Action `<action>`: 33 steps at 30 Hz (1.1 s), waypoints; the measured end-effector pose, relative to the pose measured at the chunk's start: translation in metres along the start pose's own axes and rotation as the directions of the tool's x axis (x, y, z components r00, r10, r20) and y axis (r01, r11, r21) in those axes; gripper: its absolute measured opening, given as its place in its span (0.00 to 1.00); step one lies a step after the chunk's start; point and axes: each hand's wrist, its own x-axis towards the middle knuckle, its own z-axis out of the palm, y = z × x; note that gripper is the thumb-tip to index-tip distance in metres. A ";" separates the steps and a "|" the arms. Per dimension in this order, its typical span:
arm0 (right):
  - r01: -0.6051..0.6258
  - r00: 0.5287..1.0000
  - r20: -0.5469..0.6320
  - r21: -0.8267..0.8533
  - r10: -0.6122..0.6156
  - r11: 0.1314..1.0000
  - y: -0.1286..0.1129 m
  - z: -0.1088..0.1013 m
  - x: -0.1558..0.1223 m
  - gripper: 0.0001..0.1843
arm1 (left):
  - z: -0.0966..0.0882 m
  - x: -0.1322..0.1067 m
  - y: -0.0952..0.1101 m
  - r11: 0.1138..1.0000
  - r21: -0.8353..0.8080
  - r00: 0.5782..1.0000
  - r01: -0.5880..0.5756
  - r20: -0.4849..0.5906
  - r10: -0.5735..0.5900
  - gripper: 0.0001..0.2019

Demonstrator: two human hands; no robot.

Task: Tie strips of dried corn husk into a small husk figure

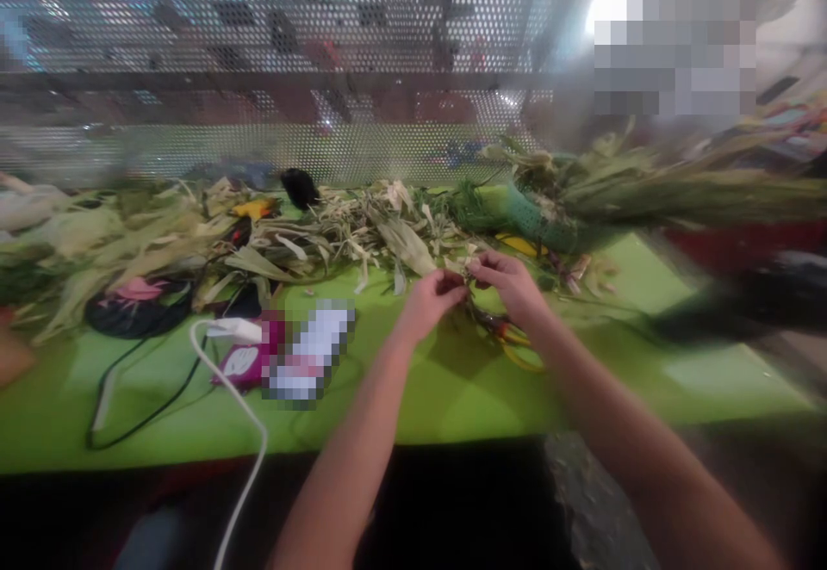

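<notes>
My left hand (434,301) and my right hand (510,284) meet over the green table, fingers pinched close together. Between the fingertips is a small piece of dried corn husk (468,281), with thin dark strands hanging below; blur and the fingers hide most of it. Just under my right wrist lies a pair of scissors with yellow-orange handles (522,353). A broad pale husk leaf (408,245) lies right behind my left hand, on the edge of a heap of husk strips (349,226).
A phone (310,355) and a magenta box (249,363) with a white cable (258,432) lie to the left. Behind them is a dark round bag (139,307). A green basket (536,213) and long stalks (646,191) are at right. Perforated metal mesh (290,105) backs the table.
</notes>
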 end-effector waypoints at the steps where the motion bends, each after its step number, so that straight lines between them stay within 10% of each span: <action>1: 0.007 1.000 0.000 -0.021 -0.007 1.000 0.000 0.000 0.000 0.18 | 0.000 0.000 0.000 1.000 0.017 1.000 -0.007 -0.006 0.007 0.13; 9: -0.068 0.985 0.163 0.031 0.062 0.997 0.004 -0.001 0.000 0.16 | 0.001 -0.004 0.012 0.983 0.147 0.994 -0.105 0.013 0.105 0.05; 33: -0.059 0.991 0.112 -0.108 0.071 0.992 0.013 0.002 0.005 0.14 | -0.008 0.001 0.013 0.952 -0.305 0.962 0.018 -0.255 -0.100 0.17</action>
